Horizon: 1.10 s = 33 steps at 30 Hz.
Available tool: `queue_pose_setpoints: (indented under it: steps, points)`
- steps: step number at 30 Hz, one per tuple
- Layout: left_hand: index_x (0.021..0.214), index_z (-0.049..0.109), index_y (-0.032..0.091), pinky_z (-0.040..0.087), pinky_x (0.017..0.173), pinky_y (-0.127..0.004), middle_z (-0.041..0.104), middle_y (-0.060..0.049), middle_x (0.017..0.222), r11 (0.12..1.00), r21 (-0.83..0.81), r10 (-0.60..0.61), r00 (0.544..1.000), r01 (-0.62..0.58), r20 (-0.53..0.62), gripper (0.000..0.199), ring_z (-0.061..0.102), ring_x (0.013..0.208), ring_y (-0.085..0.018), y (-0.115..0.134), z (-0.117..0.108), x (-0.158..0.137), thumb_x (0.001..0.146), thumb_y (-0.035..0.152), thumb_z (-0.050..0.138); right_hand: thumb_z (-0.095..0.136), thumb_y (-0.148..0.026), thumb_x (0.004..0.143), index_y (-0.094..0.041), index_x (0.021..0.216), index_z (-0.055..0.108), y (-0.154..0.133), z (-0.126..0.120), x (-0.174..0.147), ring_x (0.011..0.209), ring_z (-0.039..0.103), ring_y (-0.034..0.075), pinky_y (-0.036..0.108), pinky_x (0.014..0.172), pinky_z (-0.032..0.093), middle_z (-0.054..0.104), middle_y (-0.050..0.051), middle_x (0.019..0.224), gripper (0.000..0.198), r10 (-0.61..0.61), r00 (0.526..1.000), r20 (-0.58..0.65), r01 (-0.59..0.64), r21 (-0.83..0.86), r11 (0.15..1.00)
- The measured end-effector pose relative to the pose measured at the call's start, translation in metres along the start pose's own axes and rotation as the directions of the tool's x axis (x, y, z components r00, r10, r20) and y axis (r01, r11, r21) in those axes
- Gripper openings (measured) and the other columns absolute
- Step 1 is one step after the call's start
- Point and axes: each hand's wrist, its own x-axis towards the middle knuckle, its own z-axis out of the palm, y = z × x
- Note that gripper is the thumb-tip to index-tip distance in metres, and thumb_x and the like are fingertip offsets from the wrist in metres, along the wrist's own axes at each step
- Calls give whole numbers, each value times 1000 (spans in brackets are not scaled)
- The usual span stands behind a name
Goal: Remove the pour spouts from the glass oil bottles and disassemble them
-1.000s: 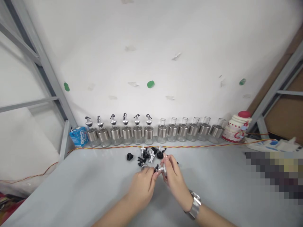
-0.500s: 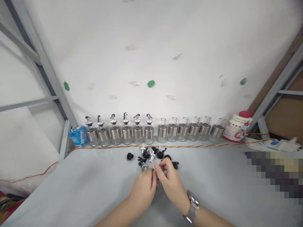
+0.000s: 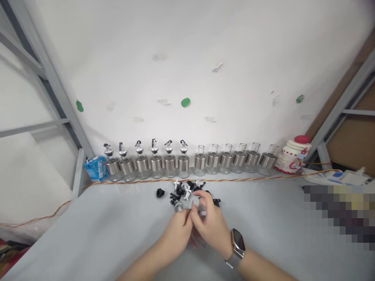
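Note:
At the near middle of the table, my left hand [image 3: 177, 229] and my right hand [image 3: 213, 221] meet with bent, closed fingers. What the left fingers grip is hidden. A small silvery-grey part [image 3: 202, 211] shows partly inside the curl of my right hand; its kind is unclear. Just beyond my fingertips lies a pile of black and silver pourer parts [image 3: 186, 191]. One round grey piece [image 3: 178, 207] sits right by my left knuckles. A black stopper [image 3: 159, 192] lies apart on the left of the pile.
Along the wall stand glass bottles with metal sleeves: several with pourer tops [image 3: 156, 166], several with bare necks [image 3: 227, 159]. A blue carton [image 3: 96, 169] is at the left end, a white jar with red lid [image 3: 291, 158] at the right. A twisted wire [image 3: 234, 180] crosses the table.
My right index finger has lifted and bent away from the left hand. The right wrist has rolled, turning the watch face upward. The bottles and pile keep their places.

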Motion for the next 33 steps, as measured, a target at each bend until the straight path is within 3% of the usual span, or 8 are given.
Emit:
queue_pose_setpoints:
  steps: [2, 5, 14, 21, 33]
  points:
    - [76, 53, 18, 43, 39, -24, 57, -1, 48, 1000, -21, 15, 1000, -15, 1, 30, 55, 39, -14, 0, 1, -1, 84, 31, 29, 37, -20, 79, -17, 108, 35, 1, -1, 0, 52, 53, 14, 22, 48, 39, 49, -3, 58, 30, -23, 1000, 15, 23, -18, 1000]
    - [72, 52, 18, 44, 42, -25, 57, -1, 48, 994, 78, 83, 995, -78, -62, 26, 55, 40, -14, 1, 2, -1, 83, 26, 30, 37, -19, 78, -16, 109, 34, 0, -2, 1, 55, 54, 15, 23, 50, 39, 51, -2, 59, 30, -50, 998, 32, 52, -44, 998]
    - [69, 53, 16, 43, 57, -27, 63, -6, 67, 960, 234, 188, 972, -152, -140, 22, 56, 61, -17, 5, 2, 4, 80, 17, 34, 38, -16, 76, -16, 102, 37, -4, -2, 3, 59, 57, 17, 24, 49, 40, 56, 2, 63, 26, -69, 997, -32, 63, -149, 987]
    - [79, 56, 15, 43, 61, -26, 63, -5, 74, 971, 134, 222, 956, -198, -193, 19, 55, 64, -15, 2, 8, 3, 78, 16, 37, 40, -15, 74, -15, 100, 40, -4, 1, 2, 59, 58, 17, 24, 49, 42, 60, 3, 65, 27, -126, 983, -134, 101, -178, 979]
    - [81, 57, 13, 44, 64, -27, 63, -4, 74, 983, -12, 178, 958, -186, -226, 18, 55, 67, -15, 6, 11, 1, 78, 20, 40, 42, -16, 73, -16, 94, 41, -2, 4, 3, 58, 59, 18, 28, 52, 43, 60, 3, 64, 21, -189, 968, -163, 147, -239, 960]
